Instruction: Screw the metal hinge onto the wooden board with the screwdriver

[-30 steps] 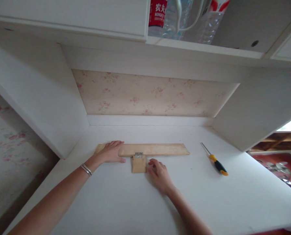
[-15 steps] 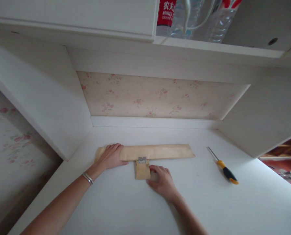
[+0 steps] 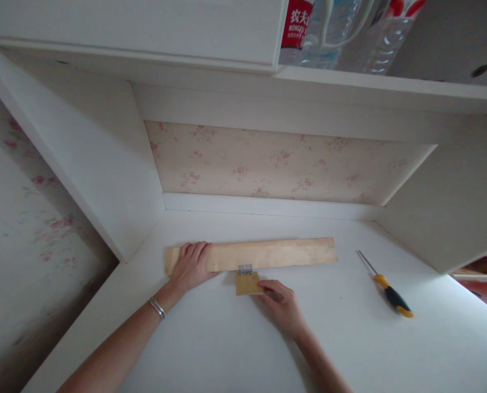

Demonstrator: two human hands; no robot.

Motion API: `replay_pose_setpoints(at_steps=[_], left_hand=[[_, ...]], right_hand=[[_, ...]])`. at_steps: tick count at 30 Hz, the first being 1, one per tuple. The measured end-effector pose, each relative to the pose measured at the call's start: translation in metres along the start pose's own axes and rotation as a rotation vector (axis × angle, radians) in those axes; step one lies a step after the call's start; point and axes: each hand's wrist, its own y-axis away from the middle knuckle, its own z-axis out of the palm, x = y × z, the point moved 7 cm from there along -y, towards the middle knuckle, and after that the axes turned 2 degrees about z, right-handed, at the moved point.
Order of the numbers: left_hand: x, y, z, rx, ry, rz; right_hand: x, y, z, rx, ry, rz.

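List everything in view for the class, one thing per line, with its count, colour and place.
long board: one, pale wood, across the desk
small wooden piece: one, tan, in front of the board
hinge: one, silver, where both wooden pieces meet
screwdriver: one, yellow and black, right on the desk
desk: one, white, beneath these
cupboard: one, white, overhead
bottles: at least two, clear with red labels, in the cupboard
wallpaper: two areas, pale with pink flowers, behind the desk and far left
bracelet: one, silver, left wrist
left hand: one, bare, across the board's left part
right hand: one, bare, fingertips at the small piece's right edge
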Motion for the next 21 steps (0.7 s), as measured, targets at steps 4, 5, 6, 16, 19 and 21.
replay_pose_setpoints(at_steps=[4, 5, 6, 16, 19, 21], left_hand=[[0.001, 0.004, -0.001, 0.037, -0.016, 0.016], [0.001, 0.004, -0.001, 0.04, -0.018, 0.019], [0.001, 0.005, -0.001, 0.045, -0.021, 0.02], [-0.008, 0.007, 0.0, 0.067, -0.007, -0.081], [-0.011, 0.007, 0.002, 0.072, -0.012, -0.101], [-0.012, 0.008, 0.002, 0.086, -0.027, -0.108]], right_hand=[[-0.011, -0.005, -0.003, 0.109, -0.034, 0.037], [-0.014, -0.007, -0.003, 0.117, -0.051, 0.038], [-0.016, -0.009, -0.003, 0.116, -0.069, 0.04], [-0.012, -0.006, -0.003, 0.071, -0.145, 0.108], [-0.006, -0.007, 0.002, 0.029, -0.242, 0.166], [-0.002, -0.008, 0.006, -0.002, -0.319, 0.205]])
